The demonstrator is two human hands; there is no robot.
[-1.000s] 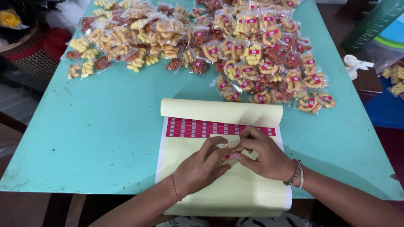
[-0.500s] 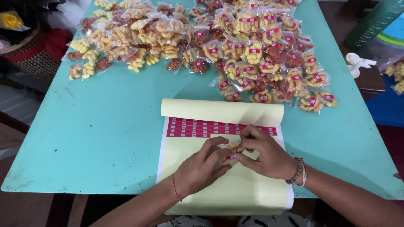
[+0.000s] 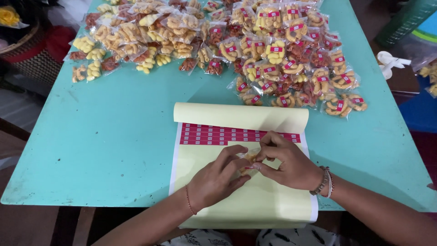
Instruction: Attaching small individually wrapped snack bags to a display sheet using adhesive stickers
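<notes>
My left hand (image 3: 217, 178) and my right hand (image 3: 286, 160) meet over a pale yellow sticker sheet (image 3: 255, 205) near the table's front edge. Between their fingertips they pinch a small clear snack packet (image 3: 248, 160) with orange curls inside, mostly hidden by fingers. Rows of small red stickers (image 3: 214, 135) cross the sheet just beyond the hands. The sheet's top end is rolled up (image 3: 241, 116).
On the turquoise table (image 3: 114, 136), a heap of snack packets with red stickers (image 3: 291, 59) lies at the back right and a heap without stickers (image 3: 132, 38) at the back left. A woven basket (image 3: 27, 54) stands off the left edge.
Both hands stay over the sheet with only small finger movements on the packet. The view has shifted slightly.
</notes>
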